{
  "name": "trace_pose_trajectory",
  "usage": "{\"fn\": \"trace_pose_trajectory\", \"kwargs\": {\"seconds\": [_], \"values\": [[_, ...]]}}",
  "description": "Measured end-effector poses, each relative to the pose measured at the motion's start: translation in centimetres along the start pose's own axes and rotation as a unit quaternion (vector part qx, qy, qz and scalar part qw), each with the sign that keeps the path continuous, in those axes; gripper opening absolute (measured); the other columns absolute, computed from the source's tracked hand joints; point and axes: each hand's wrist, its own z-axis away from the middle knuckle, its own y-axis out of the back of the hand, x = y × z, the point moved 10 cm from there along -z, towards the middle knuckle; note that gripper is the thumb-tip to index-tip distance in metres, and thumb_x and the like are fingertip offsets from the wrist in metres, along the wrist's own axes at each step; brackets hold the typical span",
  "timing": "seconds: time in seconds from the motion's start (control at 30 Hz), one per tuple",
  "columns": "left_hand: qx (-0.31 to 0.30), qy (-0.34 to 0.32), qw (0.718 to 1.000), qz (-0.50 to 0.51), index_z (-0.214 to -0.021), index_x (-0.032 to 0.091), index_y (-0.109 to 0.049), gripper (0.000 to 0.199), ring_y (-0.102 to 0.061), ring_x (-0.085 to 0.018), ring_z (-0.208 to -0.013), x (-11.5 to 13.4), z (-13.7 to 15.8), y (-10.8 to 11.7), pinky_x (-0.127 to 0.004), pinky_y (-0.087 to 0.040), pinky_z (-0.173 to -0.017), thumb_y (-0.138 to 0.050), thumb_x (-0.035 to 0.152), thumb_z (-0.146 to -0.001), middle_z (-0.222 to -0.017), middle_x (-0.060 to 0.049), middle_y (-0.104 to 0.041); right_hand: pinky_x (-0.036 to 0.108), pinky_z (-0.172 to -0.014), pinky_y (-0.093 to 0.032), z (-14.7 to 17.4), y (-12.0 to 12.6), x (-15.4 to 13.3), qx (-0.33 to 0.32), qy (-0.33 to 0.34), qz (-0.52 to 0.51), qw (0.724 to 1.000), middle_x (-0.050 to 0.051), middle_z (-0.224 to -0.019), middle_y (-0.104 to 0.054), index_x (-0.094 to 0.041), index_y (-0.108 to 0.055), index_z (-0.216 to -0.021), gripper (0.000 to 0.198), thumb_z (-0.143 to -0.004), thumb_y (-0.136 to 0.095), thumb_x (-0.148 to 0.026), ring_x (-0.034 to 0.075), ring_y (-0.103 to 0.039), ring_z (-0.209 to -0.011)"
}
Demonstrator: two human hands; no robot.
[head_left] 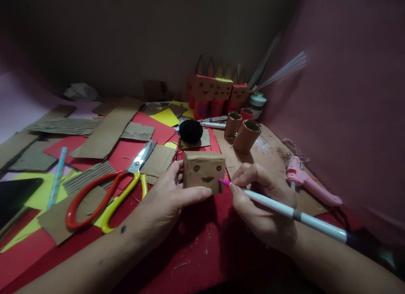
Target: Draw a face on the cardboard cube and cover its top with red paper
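My left hand (174, 197) grips a small cardboard box (205, 166) by its left side, with the thumb across its lower front. Two dark eyes and a brown snout or mouth are drawn on the box, with a faint pink patch on the left cheek. In my right hand (262, 201) is a white brush pen (284, 209) with a bright pink tip. That tip meets or nearly meets the lower right of the box's front; I cannot tell if it touches. Scissors (136, 165) with red and yellow handles lie left of my left hand.
Cardboard strips (107, 125) and coloured paper cover the left side. Behind the box sit a black yarn ball (190, 131) and cardboard tubes (247, 136). Finished-looking eared box figures (205, 89) stand at the back, beside a lidded jar (257, 104). A pink glue gun (311, 184) lies at right.
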Motion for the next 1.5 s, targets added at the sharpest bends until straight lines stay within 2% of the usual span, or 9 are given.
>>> {"fn": "trace_pose_trajectory", "kwargs": {"seconds": [0.33, 0.77, 1.0, 1.33, 1.5], "values": [[0.006, 0.008, 1.000, -0.011, -0.125, 0.019, -0.059, 0.064, -0.067, -0.033, -0.115, -0.03, 0.07, 0.09, -0.041, -0.050, -0.094, -0.088, 0.025, -0.069, -0.125, -0.011, -0.073, 0.028, -0.046, -0.037, -0.46, 0.50, -0.49, 0.005, -0.002, -0.050, 0.999, -0.002, -0.063, -0.058, -0.023, -0.051, -0.072, 0.019, -0.082, -0.060, -0.009, 0.013, -0.052, -0.052], [0.002, 0.007, 1.000, -0.027, -0.126, 0.021, -0.059, 0.064, -0.067, -0.034, -0.117, -0.13, 0.08, 0.30, -0.042, -0.049, -0.093, -0.089, 0.028, -0.070, -0.125, -0.010, -0.073, 0.029, -0.048, -0.038, -0.45, -0.17, -0.19, -0.009, -0.009, -0.033, 0.999, -0.001, -0.065, -0.057, -0.023, -0.051, -0.073, 0.018, -0.084, -0.059, -0.011, 0.014, -0.052, -0.053], [0.005, 0.003, 1.000, 0.001, -0.126, 0.021, -0.058, 0.067, -0.068, -0.033, -0.116, -0.14, -0.09, 0.20, -0.039, -0.050, -0.093, -0.090, 0.025, -0.067, -0.126, -0.011, -0.073, 0.029, -0.045, -0.034, -0.32, 0.13, 0.02, -0.002, -0.020, -0.028, 0.999, -0.002, -0.062, -0.056, -0.023, -0.051, -0.072, 0.018, -0.084, -0.059, -0.012, 0.012, -0.046, -0.049], [0.014, 0.005, 1.000, 0.013, -0.126, 0.019, -0.056, 0.069, -0.069, -0.035, -0.116, -0.07, -0.29, 0.22, -0.043, -0.051, -0.096, -0.089, 0.022, -0.066, -0.126, -0.012, -0.073, 0.030, -0.047, -0.032, -0.33, 0.25, 0.02, -0.008, -0.008, -0.010, 1.000, -0.002, -0.060, -0.054, -0.025, -0.049, -0.071, 0.020, -0.082, -0.060, -0.012, 0.013, -0.044, -0.048], [0.018, 0.003, 1.000, 0.002, -0.127, 0.019, -0.058, 0.070, -0.066, -0.037, -0.120, -0.10, -0.15, 0.48, -0.047, -0.048, -0.100, -0.091, 0.025, -0.065, -0.128, -0.013, -0.072, 0.029, -0.047, -0.035, -0.14, 0.13, -0.04, -0.003, 0.000, -0.008, 1.000, -0.001, -0.063, -0.057, -0.025, -0.048, -0.072, 0.021, -0.081, -0.060, -0.009, 0.014, -0.051, -0.052]]}}
